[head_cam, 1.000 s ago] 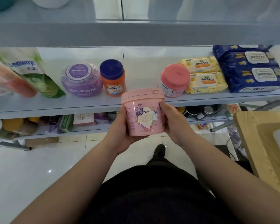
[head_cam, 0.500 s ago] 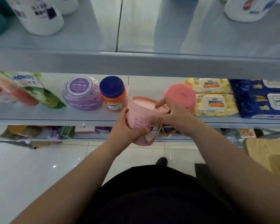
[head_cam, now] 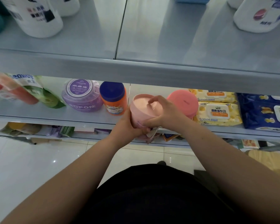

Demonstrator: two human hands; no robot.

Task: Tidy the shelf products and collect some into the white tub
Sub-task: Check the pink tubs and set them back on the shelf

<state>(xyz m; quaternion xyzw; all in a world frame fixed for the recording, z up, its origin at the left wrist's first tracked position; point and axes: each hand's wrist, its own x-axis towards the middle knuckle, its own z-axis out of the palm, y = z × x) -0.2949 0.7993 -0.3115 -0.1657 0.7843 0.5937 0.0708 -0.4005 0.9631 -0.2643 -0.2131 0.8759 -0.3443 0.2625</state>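
Pale pink plastic jar (head_cam: 142, 110), round with a flat lid, is held at the front lip of the grey metal shelf (head_cam: 55, 118). It sits in the gap between the orange jar with a dark blue cap (head_cam: 114, 101) and the coral-lidded round tub (head_cam: 183, 102). Hands hide its base, so I cannot tell whether it rests on the shelf. White tub not in view.

Risks (judgement):
- The gap is narrow. Pushing in at an angle could knock the orange jar or the coral-lidded round tub backwards.
- Releasing with the base half over the lip would let the jar tip to the floor.
- A loose label flap hangs below the jar and may snag on the edge.

Pose:
- Left hand (head_cam: 128, 126) wraps the lower left wall, fingers closed round it from below.
- Right hand (head_cam: 166, 115) comes over the top, thumb along the near wall, fingers curled onto the lid, gripping.
- Both forearms reach forward and converge.
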